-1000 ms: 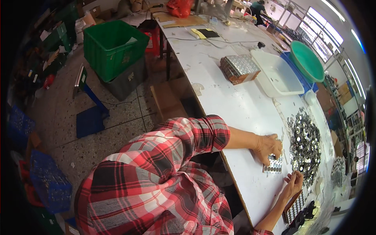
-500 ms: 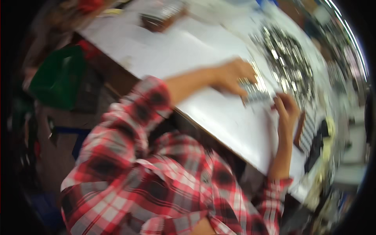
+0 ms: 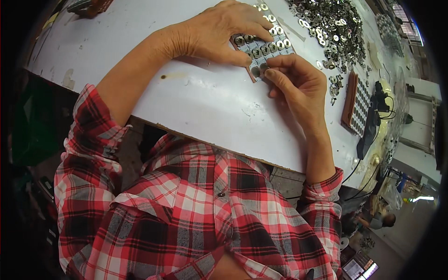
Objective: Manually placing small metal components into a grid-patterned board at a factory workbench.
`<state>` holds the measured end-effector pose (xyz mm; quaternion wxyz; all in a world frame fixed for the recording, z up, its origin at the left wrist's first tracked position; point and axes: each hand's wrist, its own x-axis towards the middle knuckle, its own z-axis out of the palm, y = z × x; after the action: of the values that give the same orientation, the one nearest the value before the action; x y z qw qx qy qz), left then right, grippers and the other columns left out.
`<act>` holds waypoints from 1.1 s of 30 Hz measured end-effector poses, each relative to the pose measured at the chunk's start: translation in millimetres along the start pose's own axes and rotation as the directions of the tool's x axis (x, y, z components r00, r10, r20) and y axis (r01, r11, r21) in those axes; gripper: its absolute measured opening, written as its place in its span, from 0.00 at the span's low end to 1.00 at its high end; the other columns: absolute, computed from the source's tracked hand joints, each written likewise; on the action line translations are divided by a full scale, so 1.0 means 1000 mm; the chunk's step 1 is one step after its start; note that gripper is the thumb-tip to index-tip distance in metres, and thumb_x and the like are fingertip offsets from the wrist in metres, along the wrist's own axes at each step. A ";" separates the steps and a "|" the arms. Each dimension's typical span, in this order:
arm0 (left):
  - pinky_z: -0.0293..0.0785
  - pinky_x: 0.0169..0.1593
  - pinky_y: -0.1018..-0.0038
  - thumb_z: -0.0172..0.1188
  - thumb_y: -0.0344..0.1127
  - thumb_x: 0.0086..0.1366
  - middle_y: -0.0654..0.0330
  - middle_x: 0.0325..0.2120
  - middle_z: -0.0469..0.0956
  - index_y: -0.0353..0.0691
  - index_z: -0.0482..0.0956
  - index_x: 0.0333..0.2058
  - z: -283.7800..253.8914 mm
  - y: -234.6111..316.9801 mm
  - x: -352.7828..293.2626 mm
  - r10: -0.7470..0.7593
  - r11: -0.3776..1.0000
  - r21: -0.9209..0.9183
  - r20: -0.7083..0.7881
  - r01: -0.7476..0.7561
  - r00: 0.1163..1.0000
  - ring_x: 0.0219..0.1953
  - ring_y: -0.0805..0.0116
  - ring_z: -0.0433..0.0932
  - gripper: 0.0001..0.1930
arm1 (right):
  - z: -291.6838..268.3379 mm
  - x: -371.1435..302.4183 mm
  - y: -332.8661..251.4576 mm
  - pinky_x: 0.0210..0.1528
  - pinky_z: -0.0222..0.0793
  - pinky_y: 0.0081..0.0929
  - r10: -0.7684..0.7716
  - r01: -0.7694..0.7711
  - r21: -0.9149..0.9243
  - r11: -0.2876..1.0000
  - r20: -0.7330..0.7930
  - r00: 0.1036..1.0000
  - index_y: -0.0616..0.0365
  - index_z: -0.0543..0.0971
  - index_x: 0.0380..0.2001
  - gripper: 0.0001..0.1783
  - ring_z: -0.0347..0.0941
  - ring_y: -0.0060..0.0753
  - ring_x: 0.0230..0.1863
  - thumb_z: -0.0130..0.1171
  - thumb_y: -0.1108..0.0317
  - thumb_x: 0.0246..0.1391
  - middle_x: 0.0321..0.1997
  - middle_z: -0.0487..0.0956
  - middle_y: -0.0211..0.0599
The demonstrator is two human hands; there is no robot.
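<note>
A flat board [image 3: 253, 78] with rows of dark round spots lies on the white table, and small shiny metal pieces [image 3: 264, 49] cover most of its visible spots. Over the board's left side spreads my left hand [image 3: 219, 35], fingers apart and thumb tip near the lower rows; it partly hides the board. At the board's lower corner is my right hand [image 3: 298, 86], thumb and forefinger pinched beside two bare dark spots. Whatever lies between those fingertips is too small to make out.
Loose metal pieces [image 3: 333, 30] form a heap beyond the board at the right. A stack of spotted boards [image 3: 357, 105] stands right of my right hand, beside a black cable [image 3: 368, 123]. More boards [image 3: 88, 7] sit far left. The table's front edge [image 3: 210, 147] runs before me.
My view has turned and steadied, so the table looks nearer and sharper. My right hand has come in to the board's lower corner; my left hand still lies over the board.
</note>
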<state>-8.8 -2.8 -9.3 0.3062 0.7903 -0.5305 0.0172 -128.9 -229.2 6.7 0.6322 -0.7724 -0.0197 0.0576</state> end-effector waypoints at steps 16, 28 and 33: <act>0.53 0.73 0.49 0.68 0.43 0.55 0.44 0.61 0.73 0.38 0.79 0.57 0.002 -0.004 -0.001 0.019 0.996 -0.086 -0.024 -0.021 1.000 0.69 0.43 0.65 0.31 | 0.007 0.002 0.011 0.34 0.70 0.14 -0.201 0.213 -0.247 0.945 0.073 0.977 0.66 0.83 0.42 0.07 0.77 0.14 0.35 0.66 0.80 0.61 0.38 0.84 0.31; 0.55 0.73 0.51 0.69 0.39 0.52 0.50 0.61 0.75 0.41 0.81 0.56 0.011 -0.005 -0.002 0.219 0.972 0.128 -0.198 -0.196 0.955 0.69 0.48 0.66 0.30 | 0.002 0.010 0.002 0.32 0.61 0.18 -0.231 0.281 -0.342 0.897 0.179 0.956 0.63 0.86 0.40 0.08 0.68 0.17 0.31 0.67 0.81 0.55 0.31 0.75 0.27; 0.54 0.75 0.52 0.68 0.33 0.48 0.55 0.62 0.77 0.42 0.83 0.55 0.001 0.008 0.000 -0.038 0.998 0.039 -0.039 0.039 0.999 0.70 0.51 0.67 0.30 | 0.002 0.009 0.003 0.32 0.63 0.19 -0.209 0.257 -0.364 0.895 0.168 0.963 0.61 0.87 0.42 0.11 0.68 0.17 0.30 0.67 0.81 0.55 0.29 0.75 0.28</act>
<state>-15.6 -5.1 -6.6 0.3010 0.8058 -0.5086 0.0370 -120.7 -226.6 2.8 0.4694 -0.8676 -0.1623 0.0243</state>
